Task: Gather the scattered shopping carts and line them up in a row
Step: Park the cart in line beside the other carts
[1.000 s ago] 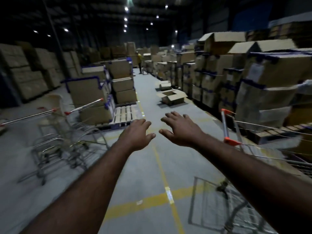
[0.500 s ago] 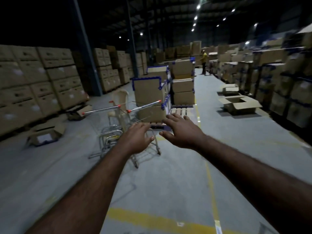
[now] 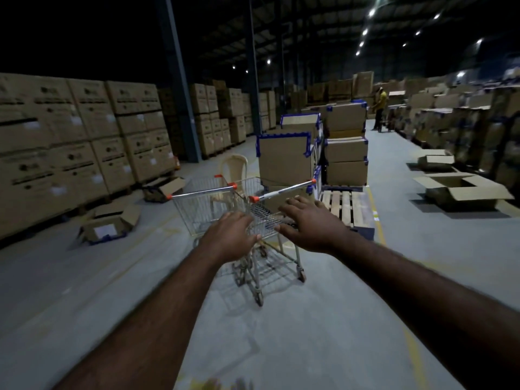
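- now both arms stretch toward the carts (image 3: 197, 209); left grip (image 3: 229, 236) and right grip (image 3: 308, 222) wide, holding nothing.
- next, likely: close on a handle (image 3: 281, 190), wheel it into line.

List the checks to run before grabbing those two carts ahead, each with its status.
1. Left hand free: ok, fingers relaxed, holding nothing.
2. Right hand free: ok, open, holding nothing.
3. Hands on handles: not ok, neither touches the left cart handle or the right cart handle.
4. Floor up to the carts: ok, nothing lies on it.
5. Room beyond the carts: not ok, a plastic chair and a pallet stand close behind.
6. Carts in line: not ok, their handles sit at different angles.
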`<act>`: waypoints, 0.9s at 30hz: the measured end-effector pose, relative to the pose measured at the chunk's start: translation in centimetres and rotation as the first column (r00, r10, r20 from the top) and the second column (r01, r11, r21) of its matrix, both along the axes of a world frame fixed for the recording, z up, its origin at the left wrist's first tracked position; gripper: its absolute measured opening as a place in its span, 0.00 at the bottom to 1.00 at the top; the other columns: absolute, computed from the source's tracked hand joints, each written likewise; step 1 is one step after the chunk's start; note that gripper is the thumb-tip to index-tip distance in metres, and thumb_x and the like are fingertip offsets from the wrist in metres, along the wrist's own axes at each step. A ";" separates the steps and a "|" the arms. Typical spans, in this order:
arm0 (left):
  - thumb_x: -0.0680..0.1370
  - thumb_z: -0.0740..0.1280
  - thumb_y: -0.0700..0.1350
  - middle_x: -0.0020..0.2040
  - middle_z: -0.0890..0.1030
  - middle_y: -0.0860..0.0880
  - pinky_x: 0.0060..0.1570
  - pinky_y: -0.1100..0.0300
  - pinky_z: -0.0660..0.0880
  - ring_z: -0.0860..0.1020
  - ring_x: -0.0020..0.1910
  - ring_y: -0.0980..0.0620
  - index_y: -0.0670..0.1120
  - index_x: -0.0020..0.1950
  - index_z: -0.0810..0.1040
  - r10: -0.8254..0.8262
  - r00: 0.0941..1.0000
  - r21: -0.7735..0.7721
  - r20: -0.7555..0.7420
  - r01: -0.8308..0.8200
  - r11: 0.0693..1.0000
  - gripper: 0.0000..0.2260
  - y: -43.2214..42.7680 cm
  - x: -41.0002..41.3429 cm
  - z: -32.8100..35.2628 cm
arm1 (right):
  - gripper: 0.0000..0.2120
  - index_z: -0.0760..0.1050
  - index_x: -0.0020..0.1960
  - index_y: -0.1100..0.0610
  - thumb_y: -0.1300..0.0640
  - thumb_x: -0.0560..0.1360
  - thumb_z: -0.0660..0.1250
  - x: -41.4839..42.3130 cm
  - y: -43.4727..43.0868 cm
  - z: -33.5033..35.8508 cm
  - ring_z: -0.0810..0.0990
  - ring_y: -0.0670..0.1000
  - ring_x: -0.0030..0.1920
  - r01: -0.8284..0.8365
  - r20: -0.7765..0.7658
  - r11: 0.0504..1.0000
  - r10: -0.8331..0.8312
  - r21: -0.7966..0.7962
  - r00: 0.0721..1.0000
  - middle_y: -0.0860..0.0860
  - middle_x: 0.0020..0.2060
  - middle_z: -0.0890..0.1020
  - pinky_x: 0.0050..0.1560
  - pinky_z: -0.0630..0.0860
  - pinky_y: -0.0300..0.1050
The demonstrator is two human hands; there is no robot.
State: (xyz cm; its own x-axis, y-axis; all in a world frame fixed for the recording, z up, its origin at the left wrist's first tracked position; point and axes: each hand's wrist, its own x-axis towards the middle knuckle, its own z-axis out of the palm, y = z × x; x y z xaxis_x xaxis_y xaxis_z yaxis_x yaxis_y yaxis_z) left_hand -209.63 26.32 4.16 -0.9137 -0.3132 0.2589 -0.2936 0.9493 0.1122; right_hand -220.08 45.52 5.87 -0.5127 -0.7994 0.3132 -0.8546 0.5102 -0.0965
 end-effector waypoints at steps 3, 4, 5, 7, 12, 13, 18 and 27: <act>0.79 0.62 0.63 0.75 0.69 0.49 0.69 0.47 0.67 0.65 0.74 0.46 0.52 0.75 0.67 -0.013 1.000 0.012 -0.010 0.013 1.000 0.28 -4.3 -4.3 0.4 | 0.29 0.60 0.79 0.49 0.38 0.82 0.55 -3.4 -4.4 0.2 0.54 0.52 0.79 0.017 0.002 1.000 -0.017 -0.012 1.000 0.51 0.78 0.63 0.77 0.53 0.62; 0.79 0.62 0.64 0.74 0.69 0.48 0.69 0.47 0.67 0.65 0.73 0.46 0.53 0.75 0.67 -0.024 1.000 0.022 -0.010 0.024 0.999 0.28 -5.4 -5.7 0.4 | 0.29 0.60 0.79 0.48 0.38 0.82 0.55 -4.6 -5.6 0.2 0.55 0.52 0.79 0.017 0.004 1.000 -0.016 -0.004 1.000 0.51 0.78 0.63 0.77 0.53 0.62; 0.78 0.62 0.64 0.74 0.70 0.48 0.68 0.47 0.68 0.65 0.73 0.46 0.53 0.75 0.67 -0.040 0.999 0.029 -0.006 0.040 0.999 0.28 -6.5 -7.0 0.3 | 0.29 0.60 0.79 0.48 0.37 0.82 0.55 -5.8 -6.9 0.1 0.55 0.52 0.79 0.015 0.005 1.000 -0.015 0.012 1.000 0.51 0.78 0.63 0.77 0.53 0.62; 0.79 0.62 0.63 0.74 0.70 0.49 0.68 0.49 0.67 0.65 0.73 0.46 0.53 0.75 0.68 -0.063 0.998 0.032 0.003 0.062 0.998 0.27 -8.3 -9.7 0.0 | 0.29 0.60 0.79 0.48 0.37 0.82 0.55 -8.7 -9.3 0.1 0.55 0.53 0.79 0.022 -0.003 0.999 -0.022 0.042 1.000 0.51 0.78 0.63 0.77 0.52 0.62; 0.80 0.62 0.61 0.76 0.67 0.50 0.70 0.50 0.63 0.62 0.75 0.47 0.52 0.77 0.66 -0.093 0.996 0.060 -0.002 0.093 0.994 0.27 -13.1 -17.6 -1.5 | 0.29 0.63 0.78 0.50 0.36 0.81 0.54 -17.2 -14.8 -0.9 0.59 0.52 0.78 0.053 -0.004 0.997 -0.053 0.054 0.999 0.51 0.77 0.66 0.76 0.53 0.61; 0.80 0.62 0.61 0.76 0.67 0.49 0.70 0.50 0.63 0.62 0.75 0.47 0.52 0.76 0.67 -0.097 0.995 0.061 0.000 0.096 0.993 0.27 -14.1 -19.4 -1.9 | 0.29 0.63 0.77 0.50 0.36 0.81 0.54 -19.2 -15.8 -1.3 0.60 0.52 0.77 0.059 -0.009 0.996 -0.058 0.066 0.998 0.50 0.76 0.67 0.76 0.54 0.61; 0.79 0.63 0.61 0.74 0.70 0.49 0.69 0.48 0.67 0.66 0.73 0.46 0.53 0.75 0.69 -0.095 0.995 0.098 0.031 0.091 0.991 0.26 -19.1 -29.3 -3.7 | 0.29 0.63 0.77 0.49 0.35 0.81 0.54 -30.0 -20.5 -3.0 0.63 0.53 0.76 0.087 0.005 0.991 -0.087 0.100 0.996 0.51 0.75 0.68 0.75 0.56 0.61; 0.80 0.63 0.59 0.70 0.72 0.48 0.63 0.48 0.71 0.70 0.66 0.47 0.50 0.72 0.70 -0.078 0.996 0.174 0.039 0.070 0.982 0.23 -26.2 -44.3 -5.7 | 0.28 0.67 0.74 0.51 0.36 0.81 0.54 -46.7 -29.4 -5.2 0.64 0.54 0.74 0.100 -0.030 0.974 -0.096 0.201 0.995 0.53 0.71 0.72 0.73 0.59 0.63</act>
State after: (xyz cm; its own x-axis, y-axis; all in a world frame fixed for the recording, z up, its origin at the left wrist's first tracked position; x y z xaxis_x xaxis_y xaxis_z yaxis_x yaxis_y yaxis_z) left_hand -253.93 0.08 -1.53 -0.9457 -0.2803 0.1644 -0.2317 0.9364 0.2636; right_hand -266.74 16.08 0.67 -0.5871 -0.7933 0.1609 -0.8001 0.5990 0.0337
